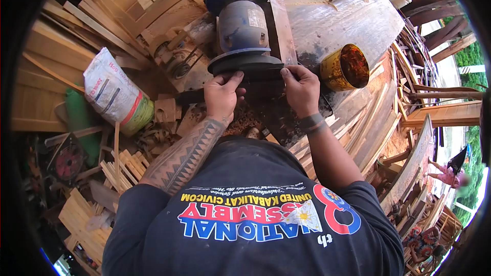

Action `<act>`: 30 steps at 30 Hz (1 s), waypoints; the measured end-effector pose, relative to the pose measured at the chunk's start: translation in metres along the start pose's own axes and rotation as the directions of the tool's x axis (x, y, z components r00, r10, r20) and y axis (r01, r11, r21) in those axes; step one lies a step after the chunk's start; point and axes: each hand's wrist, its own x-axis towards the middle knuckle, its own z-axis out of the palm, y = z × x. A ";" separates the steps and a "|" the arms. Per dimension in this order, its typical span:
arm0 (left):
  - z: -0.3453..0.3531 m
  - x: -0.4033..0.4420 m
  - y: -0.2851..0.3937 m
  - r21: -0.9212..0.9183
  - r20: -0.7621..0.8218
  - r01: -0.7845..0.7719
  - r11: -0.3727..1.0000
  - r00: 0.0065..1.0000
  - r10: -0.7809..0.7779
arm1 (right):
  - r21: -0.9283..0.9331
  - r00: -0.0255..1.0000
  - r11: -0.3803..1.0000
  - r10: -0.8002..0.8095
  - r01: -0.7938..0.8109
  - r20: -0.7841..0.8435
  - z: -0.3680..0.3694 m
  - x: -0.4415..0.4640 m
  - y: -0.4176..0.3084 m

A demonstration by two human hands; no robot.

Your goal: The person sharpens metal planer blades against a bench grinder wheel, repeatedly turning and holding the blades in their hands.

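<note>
A blue bench grinder [241, 26] with a round disc at each end stands at the top middle. In front of its near disc [244, 60] is a thin dark blade-like strip [261, 67], held level between both hands. My left hand [221, 93] pinches the strip's left end, thumb on top. At its right end my right hand [300, 88] grips with thumb and fingers closed. A yellow, stained can [344, 67] with dark reddish insides is just right of my right hand.
A white sack [115, 91] leans at the left beside wood offcuts [87, 220]. Long wood strips [371, 128] lie to the right. A metal-topped table [353, 18] extends behind the can. Two people are in the distance at the right edge.
</note>
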 end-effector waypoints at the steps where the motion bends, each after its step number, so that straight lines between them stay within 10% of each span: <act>1: 0.002 0.000 -0.001 -0.006 -0.003 0.005 1.000 1.000 -0.005 | 0.003 1.000 1.000 -0.008 0.008 0.010 -0.002 0.000 0.000; 30: 0.023 -0.003 -0.009 0.001 0.022 0.027 1.000 0.999 -0.027 | 0.077 1.000 0.997 -0.011 0.009 0.026 -0.025 0.010 0.020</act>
